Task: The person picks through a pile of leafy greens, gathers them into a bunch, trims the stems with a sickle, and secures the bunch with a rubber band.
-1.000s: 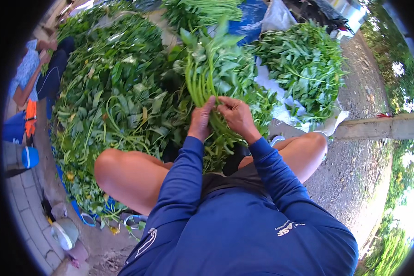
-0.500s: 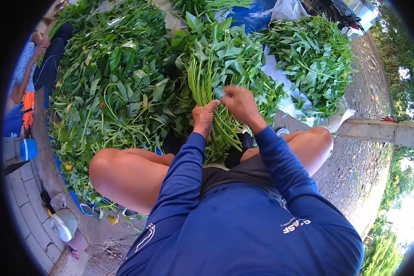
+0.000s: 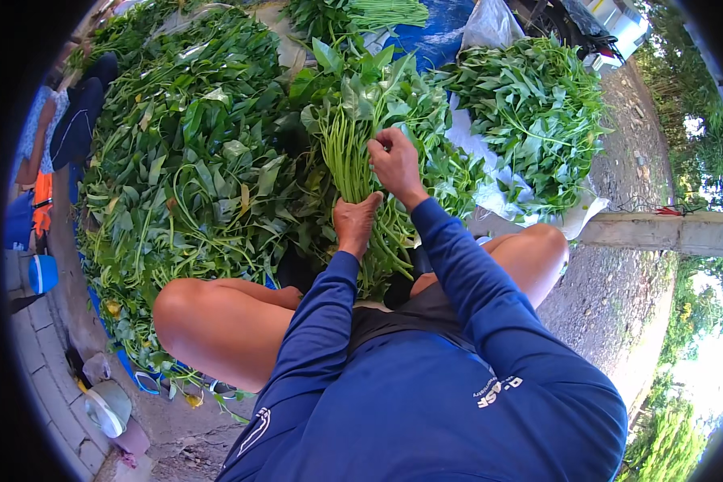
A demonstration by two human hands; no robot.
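Observation:
A bunch of leafy green vegetable stems [image 3: 341,161] stands in front of me between my knees, its long stalks toward me and its leaves spread at the far end. My left hand [image 3: 355,222] is wrapped round the lower stalks, cut ends poking out below it. Just right of the stalks, beside the leaves, my right hand [image 3: 395,163] has its fingers curled and thumb pinched in. Whatever those fingers hold, if anything, is too small or hidden to make out.
A large heap of leafy stems [image 3: 193,161] spreads at my left. Farther right, another pile [image 3: 530,120] lies on white sheeting [image 3: 490,165]. A blue tarp [image 3: 438,36] and clear plastic bag [image 3: 490,24] are at the back. Another person's arm [image 3: 36,145] shows far left.
My right hand has drawn slightly left and up, from blurred motion to a curled pinch next to the stalks. My left hand keeps its grip. The whole view has shifted slightly.

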